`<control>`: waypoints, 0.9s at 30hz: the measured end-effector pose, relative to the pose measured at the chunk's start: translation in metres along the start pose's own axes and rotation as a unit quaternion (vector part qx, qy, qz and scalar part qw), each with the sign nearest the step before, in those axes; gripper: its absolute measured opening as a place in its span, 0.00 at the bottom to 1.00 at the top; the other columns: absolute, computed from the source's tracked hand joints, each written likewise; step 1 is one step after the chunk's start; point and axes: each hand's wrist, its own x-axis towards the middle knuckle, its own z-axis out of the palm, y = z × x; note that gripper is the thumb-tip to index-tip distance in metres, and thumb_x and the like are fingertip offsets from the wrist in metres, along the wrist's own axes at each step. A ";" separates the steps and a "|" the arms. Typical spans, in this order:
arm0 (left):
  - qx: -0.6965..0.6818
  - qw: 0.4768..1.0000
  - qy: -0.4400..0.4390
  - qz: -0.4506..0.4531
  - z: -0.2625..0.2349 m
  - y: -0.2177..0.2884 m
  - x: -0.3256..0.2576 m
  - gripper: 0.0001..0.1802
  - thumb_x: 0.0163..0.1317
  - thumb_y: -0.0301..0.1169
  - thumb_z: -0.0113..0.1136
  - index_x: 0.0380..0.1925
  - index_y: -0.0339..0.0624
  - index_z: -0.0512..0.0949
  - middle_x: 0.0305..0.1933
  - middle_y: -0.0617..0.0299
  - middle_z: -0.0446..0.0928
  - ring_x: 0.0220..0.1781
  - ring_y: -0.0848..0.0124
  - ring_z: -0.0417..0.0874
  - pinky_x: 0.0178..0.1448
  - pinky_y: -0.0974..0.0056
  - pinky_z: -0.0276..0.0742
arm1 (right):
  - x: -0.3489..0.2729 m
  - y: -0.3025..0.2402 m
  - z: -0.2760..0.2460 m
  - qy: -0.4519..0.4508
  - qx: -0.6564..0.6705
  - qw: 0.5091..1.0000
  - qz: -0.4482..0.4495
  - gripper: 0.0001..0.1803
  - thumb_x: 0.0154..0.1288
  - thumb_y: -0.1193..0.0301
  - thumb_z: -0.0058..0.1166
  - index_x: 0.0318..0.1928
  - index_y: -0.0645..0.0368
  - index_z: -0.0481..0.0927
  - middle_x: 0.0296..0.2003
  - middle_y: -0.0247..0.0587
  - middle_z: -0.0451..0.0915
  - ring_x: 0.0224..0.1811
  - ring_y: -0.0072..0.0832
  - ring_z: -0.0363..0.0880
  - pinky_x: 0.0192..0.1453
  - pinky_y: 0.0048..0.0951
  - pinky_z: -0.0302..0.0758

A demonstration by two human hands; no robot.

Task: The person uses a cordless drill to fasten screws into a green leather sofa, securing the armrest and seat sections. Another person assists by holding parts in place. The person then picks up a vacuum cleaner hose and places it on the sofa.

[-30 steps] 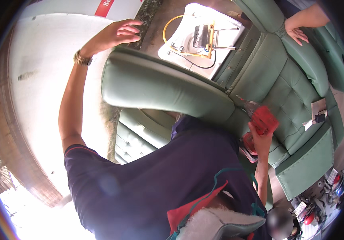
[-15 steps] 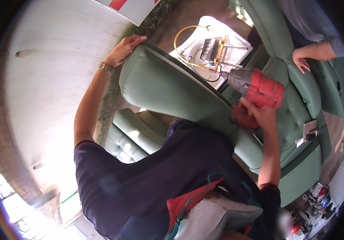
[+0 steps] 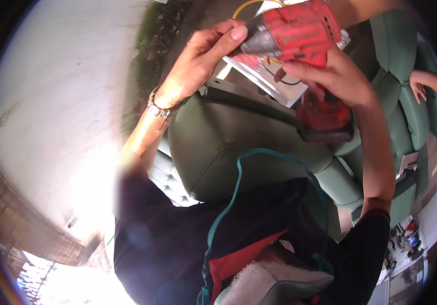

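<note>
My right hand is wrapped round the grip of a red cordless drill, whose dark nose points left. My left hand, with a metal-banded watch at the wrist, is closed at that nose, thumb against its tip. What its fingers pinch is hidden. Below the drill stands a green padded chair part with stitched seams, its upper edge facing the white basin. The drill and my hands cover most of that basin.
Another person's hand rests by green padded seats at the right. A bare forearm crosses the top right. A pale wall curves along the left. Several tools lie on a white surface at lower right.
My left hand has left the chair part's upper corner and come to the drill's nose. The drill has risen up and left in my right hand. The chair part appears closer.
</note>
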 end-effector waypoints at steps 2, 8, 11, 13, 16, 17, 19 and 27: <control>0.069 0.996 0.049 0.015 0.002 -0.005 0.004 0.30 0.83 0.50 0.50 0.62 0.31 0.80 0.49 0.56 0.88 0.59 0.72 0.84 0.69 0.65 0.74 | 0.006 -0.002 0.004 0.001 0.008 1.000 -0.026 0.16 0.73 0.58 0.67 0.41 0.61 0.87 0.15 0.29 0.74 0.13 0.16 0.71 0.19 0.23 0.66; 0.085 0.987 0.086 0.108 -0.006 0.002 -0.006 0.37 0.85 0.53 0.34 0.65 0.29 0.76 0.58 0.42 0.85 0.64 0.56 0.85 0.76 0.52 0.71 | -0.034 0.004 0.002 0.013 0.081 0.997 0.008 0.17 0.74 0.59 0.66 0.43 0.63 0.85 0.14 0.27 0.70 0.13 0.15 0.67 0.20 0.23 0.64; 0.087 0.985 0.085 0.122 -0.004 0.010 -0.026 0.31 0.84 0.49 0.45 0.63 0.30 0.79 0.54 0.46 0.87 0.61 0.60 0.86 0.73 0.53 0.73 | -0.071 0.018 0.002 0.069 0.122 0.990 0.021 0.15 0.72 0.63 0.68 0.46 0.63 0.85 0.16 0.25 0.71 0.14 0.13 0.66 0.21 0.22 0.63; 0.088 0.985 0.078 0.129 0.003 0.014 -0.037 0.25 0.83 0.43 0.51 0.61 0.32 0.81 0.53 0.49 0.88 0.57 0.62 0.87 0.71 0.56 0.75 | -0.096 0.030 -0.001 0.080 0.148 0.985 0.048 0.16 0.70 0.65 0.70 0.50 0.63 0.83 0.17 0.25 0.72 0.14 0.13 0.66 0.21 0.23 0.64; 0.112 0.983 0.107 0.095 0.011 0.021 -0.041 0.20 0.80 0.38 0.58 0.58 0.31 0.83 0.51 0.51 0.88 0.56 0.63 0.88 0.70 0.59 0.76 | -0.134 0.050 0.006 0.129 0.194 0.971 0.051 0.16 0.70 0.67 0.69 0.51 0.63 0.83 0.18 0.26 0.73 0.15 0.14 0.66 0.22 0.24 0.63; 0.128 0.985 0.093 0.066 0.013 0.024 -0.041 0.20 0.79 0.38 0.60 0.57 0.31 0.83 0.51 0.52 0.88 0.55 0.63 0.88 0.69 0.60 0.76 | -0.148 0.058 0.012 0.165 0.216 0.961 0.047 0.16 0.71 0.67 0.68 0.52 0.63 0.83 0.18 0.26 0.73 0.15 0.14 0.66 0.22 0.23 0.63; 0.162 0.985 0.061 0.003 0.015 0.028 -0.033 0.19 0.77 0.37 0.64 0.55 0.30 0.84 0.50 0.53 0.89 0.54 0.65 0.88 0.67 0.62 0.78 | -0.175 0.074 0.024 0.228 0.257 0.938 0.043 0.16 0.71 0.68 0.68 0.52 0.65 0.82 0.18 0.26 0.72 0.15 0.15 0.66 0.22 0.23 0.63; 0.459 0.877 -0.143 0.019 0.014 0.023 0.008 0.22 0.75 0.41 0.66 0.59 0.34 0.83 0.50 0.53 0.89 0.52 0.66 0.90 0.58 0.62 0.84 | -0.267 0.135 0.063 0.347 0.344 0.870 0.065 0.17 0.72 0.69 0.67 0.52 0.69 0.81 0.17 0.26 0.70 0.15 0.15 0.66 0.21 0.22 0.62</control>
